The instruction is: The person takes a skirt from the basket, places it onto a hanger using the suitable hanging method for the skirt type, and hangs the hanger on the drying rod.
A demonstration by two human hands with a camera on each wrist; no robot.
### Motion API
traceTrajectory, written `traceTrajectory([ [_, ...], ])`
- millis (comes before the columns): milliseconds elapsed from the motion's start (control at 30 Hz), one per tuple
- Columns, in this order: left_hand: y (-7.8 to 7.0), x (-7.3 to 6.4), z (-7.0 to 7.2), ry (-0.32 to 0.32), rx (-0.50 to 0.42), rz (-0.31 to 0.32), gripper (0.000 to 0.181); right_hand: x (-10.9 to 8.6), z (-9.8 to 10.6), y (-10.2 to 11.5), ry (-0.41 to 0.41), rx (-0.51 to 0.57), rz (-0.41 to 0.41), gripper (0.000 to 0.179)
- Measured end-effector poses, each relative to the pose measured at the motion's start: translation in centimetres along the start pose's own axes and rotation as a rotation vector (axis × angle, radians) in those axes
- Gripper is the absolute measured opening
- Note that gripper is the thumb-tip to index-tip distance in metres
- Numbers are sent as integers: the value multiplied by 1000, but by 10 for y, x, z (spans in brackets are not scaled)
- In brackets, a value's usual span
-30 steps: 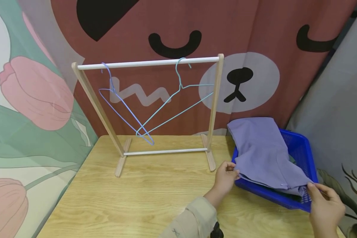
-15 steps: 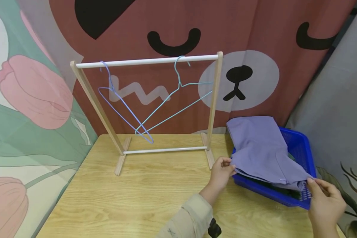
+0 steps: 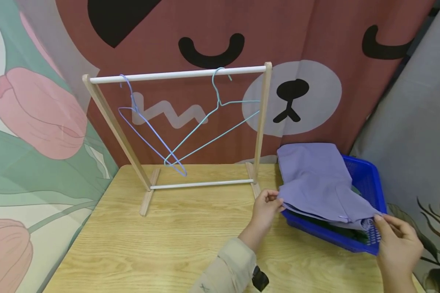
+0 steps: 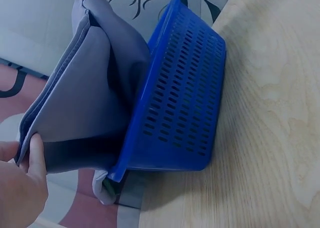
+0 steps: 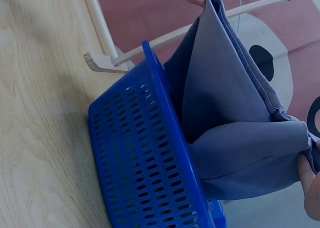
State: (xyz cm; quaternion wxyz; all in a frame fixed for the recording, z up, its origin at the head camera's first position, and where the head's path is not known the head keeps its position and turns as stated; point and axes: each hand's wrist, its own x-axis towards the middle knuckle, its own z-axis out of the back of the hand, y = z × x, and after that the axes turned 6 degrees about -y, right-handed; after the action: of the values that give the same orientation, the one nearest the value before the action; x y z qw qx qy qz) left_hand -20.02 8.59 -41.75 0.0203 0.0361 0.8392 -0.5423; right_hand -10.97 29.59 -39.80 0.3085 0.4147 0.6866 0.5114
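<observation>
A folded lavender garment (image 3: 311, 183) lies over the blue plastic basket (image 3: 326, 234), with its near edge raised between both hands. My left hand (image 3: 265, 209) pinches the left corner of that edge between thumb and fingers, just outside the basket's left side. The right hand (image 3: 397, 240) pinches the opposite corner beside the basket's front right. Seen from the left wrist, the seamed edge of the garment (image 4: 75, 92) stretches between the hands, its layers slightly parted. The rest of the cloth hangs down into the basket (image 5: 145, 153). Darker green cloth (image 3: 352, 234) shows beneath it.
A wooden rack (image 3: 262, 118) with a white top bar stands on the table (image 3: 161, 252), left of the basket. From its bar hang a purple hanger (image 3: 152, 126) and a light-blue hanger (image 3: 209, 118), crossing low down. Printed curtains (image 3: 205, 24) hang behind.
Both hands have drifted slightly left and up in the head view, still holding the garment's corners. The whole scene shifts a little left as well. The hangers stay on the bar.
</observation>
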Motion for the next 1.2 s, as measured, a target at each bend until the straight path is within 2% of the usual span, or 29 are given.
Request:
traceTrajectory([
  [300,-5,1,9,7,-3,23,15,-3,-2,3,20,9,41,10],
  [500,-6,2,15,21,-14,14,15,-5,-1,2,45,-57,71,11],
  [633,-3,3,20,17,-32,-6,16,-4,0,-1,51,-180,93,11],
  [767,0,4,24,-2,-48,-5,17,-3,1,-8,72,-342,189,11],
  [900,0,5,28,-23,-63,-4,17,-5,2,-14,93,-447,299,10],
  [1000,-2,4,31,-26,-66,2,17,-6,2,-17,101,-474,355,10],
  [1200,-4,4,36,-37,-63,19,16,-7,4,-25,152,-451,435,13],
])
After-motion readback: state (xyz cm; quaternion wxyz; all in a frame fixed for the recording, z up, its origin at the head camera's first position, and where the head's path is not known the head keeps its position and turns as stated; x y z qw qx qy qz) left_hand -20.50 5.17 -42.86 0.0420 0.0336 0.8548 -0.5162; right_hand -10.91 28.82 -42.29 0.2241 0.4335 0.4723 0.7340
